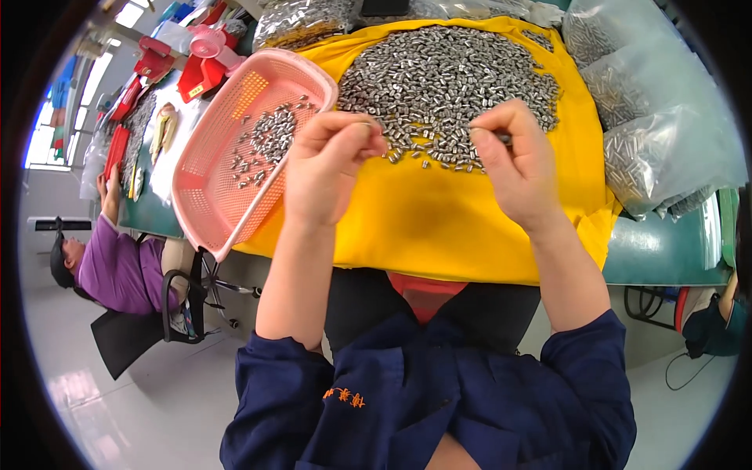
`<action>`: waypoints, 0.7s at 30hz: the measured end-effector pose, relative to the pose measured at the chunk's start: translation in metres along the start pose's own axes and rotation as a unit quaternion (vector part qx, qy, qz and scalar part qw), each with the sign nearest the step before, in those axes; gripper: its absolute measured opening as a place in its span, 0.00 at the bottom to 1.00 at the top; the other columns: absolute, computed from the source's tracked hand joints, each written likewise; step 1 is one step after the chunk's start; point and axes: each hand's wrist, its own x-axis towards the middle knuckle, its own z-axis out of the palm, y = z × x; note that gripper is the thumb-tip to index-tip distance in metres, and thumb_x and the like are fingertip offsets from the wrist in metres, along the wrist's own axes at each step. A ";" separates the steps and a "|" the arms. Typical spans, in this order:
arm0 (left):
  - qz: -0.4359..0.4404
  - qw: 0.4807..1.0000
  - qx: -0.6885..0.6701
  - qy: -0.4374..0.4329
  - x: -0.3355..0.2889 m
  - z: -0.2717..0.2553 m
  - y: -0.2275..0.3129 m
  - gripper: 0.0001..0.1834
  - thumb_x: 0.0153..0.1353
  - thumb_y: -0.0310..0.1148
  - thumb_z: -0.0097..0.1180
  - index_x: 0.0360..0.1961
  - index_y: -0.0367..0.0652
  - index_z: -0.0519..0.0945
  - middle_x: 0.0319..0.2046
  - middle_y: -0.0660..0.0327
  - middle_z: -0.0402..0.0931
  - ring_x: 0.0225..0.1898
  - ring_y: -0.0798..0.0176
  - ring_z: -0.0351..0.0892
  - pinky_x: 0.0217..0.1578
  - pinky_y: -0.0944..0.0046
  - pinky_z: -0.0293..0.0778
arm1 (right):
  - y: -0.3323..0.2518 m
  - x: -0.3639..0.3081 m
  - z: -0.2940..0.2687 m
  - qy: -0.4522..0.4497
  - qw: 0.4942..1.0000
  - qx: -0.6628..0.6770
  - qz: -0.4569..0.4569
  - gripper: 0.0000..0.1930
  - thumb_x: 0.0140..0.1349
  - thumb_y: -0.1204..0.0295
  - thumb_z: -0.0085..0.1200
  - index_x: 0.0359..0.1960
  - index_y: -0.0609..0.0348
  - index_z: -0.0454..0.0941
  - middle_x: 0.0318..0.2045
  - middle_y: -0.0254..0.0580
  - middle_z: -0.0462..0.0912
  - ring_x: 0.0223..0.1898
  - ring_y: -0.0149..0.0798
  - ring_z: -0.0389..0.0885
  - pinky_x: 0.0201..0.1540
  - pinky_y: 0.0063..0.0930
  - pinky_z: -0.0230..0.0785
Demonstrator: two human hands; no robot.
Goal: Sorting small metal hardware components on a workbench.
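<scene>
Hovering apart, left hand (323,164) pinched beside pink basket (207,149), right hand (521,166) pinched over near edge of metal pieces (446,78); can't tell what either grips. Pieces heaped on yellow cloth (431,223), some in basket; desk (654,254) beneath.

Orange characters (343,397) mark the navy jacket (423,392), and a yellow label (196,91), seemingly printed, the red bin (208,74).

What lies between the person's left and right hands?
In the head view, small metal parts lie scattered over yellow cloth between the left hand and the right hand.
</scene>
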 end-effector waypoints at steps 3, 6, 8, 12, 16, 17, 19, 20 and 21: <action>0.121 0.939 0.298 0.121 0.004 -0.022 0.036 0.05 0.52 0.21 0.53 0.31 0.35 0.77 0.29 0.58 0.77 0.33 0.68 0.76 0.36 0.69 0.72 | 0.001 -0.001 -0.002 -0.008 0.998 -0.026 0.050 0.02 0.56 0.78 0.46 0.30 0.61 0.68 0.18 0.33 0.70 0.19 0.23 0.67 0.22 0.17 0.61; 0.113 0.822 0.511 0.225 0.010 -0.041 0.059 0.07 0.49 0.21 0.56 0.32 0.37 0.78 0.31 0.59 0.78 0.35 0.66 0.77 0.38 0.68 0.71 | 0.003 -0.001 0.005 -0.003 0.999 -0.036 0.030 0.02 0.55 0.79 0.47 0.30 0.61 0.68 0.18 0.35 0.71 0.18 0.24 0.67 0.22 0.17 0.62; 0.319 0.618 0.707 0.126 0.013 -0.031 0.054 0.10 0.46 0.21 0.57 0.34 0.39 0.78 0.33 0.60 0.78 0.36 0.63 0.77 0.38 0.66 0.71 | 0.005 0.000 0.002 0.001 0.998 -0.051 0.029 0.02 0.55 0.79 0.47 0.29 0.61 0.68 0.18 0.36 0.73 0.17 0.25 0.68 0.22 0.18 0.62; 0.123 0.732 0.660 -0.112 -0.002 0.002 0.003 0.08 0.46 0.27 0.57 0.30 0.41 0.78 0.29 0.57 0.76 0.31 0.57 0.76 0.33 0.62 0.71 | 0.003 0.002 0.002 0.005 0.997 -0.060 0.047 0.02 0.54 0.78 0.48 0.30 0.61 0.69 0.18 0.37 0.72 0.18 0.26 0.70 0.22 0.19 0.63; 0.058 0.683 0.714 -0.143 0.004 0.012 -0.034 0.08 0.47 0.33 0.57 0.28 0.41 0.78 0.26 0.56 0.74 0.28 0.53 0.75 0.30 0.60 0.70 | 0.007 0.002 0.003 0.002 0.996 -0.072 0.049 0.02 0.54 0.79 0.48 0.29 0.61 0.69 0.19 0.38 0.73 0.18 0.27 0.71 0.22 0.20 0.64; 0.062 0.684 0.711 -0.150 0.005 0.013 -0.036 0.09 0.46 0.34 0.58 0.27 0.41 0.78 0.24 0.56 0.73 0.27 0.52 0.74 0.30 0.59 0.70 | 0.007 0.002 0.003 0.001 0.997 -0.071 0.044 0.03 0.54 0.79 0.48 0.29 0.62 0.69 0.19 0.38 0.73 0.18 0.28 0.71 0.22 0.20 0.64; 0.069 0.683 0.711 -0.152 0.004 0.015 -0.039 0.08 0.47 0.33 0.57 0.28 0.41 0.78 0.25 0.56 0.73 0.27 0.52 0.74 0.30 0.59 0.70 | 0.007 0.002 0.005 -0.001 0.996 -0.074 0.042 0.03 0.53 0.78 0.48 0.29 0.62 0.69 0.19 0.38 0.74 0.18 0.28 0.71 0.23 0.20 0.64; 0.076 0.682 0.711 -0.153 0.004 0.016 -0.040 0.08 0.47 0.32 0.57 0.28 0.41 0.78 0.25 0.55 0.73 0.27 0.51 0.74 0.30 0.59 0.70 | 0.007 0.002 0.005 -0.003 0.996 -0.075 0.038 0.03 0.53 0.78 0.48 0.29 0.61 0.69 0.20 0.38 0.74 0.19 0.28 0.72 0.23 0.21 0.64; 0.077 0.681 0.711 -0.154 0.006 0.017 -0.039 0.08 0.47 0.32 0.57 0.28 0.41 0.78 0.25 0.55 0.73 0.27 0.51 0.74 0.30 0.59 0.70 | 0.007 0.002 0.005 -0.001 0.996 -0.076 0.038 0.03 0.53 0.78 0.48 0.29 0.61 0.69 0.20 0.38 0.74 0.19 0.28 0.72 0.23 0.21 0.64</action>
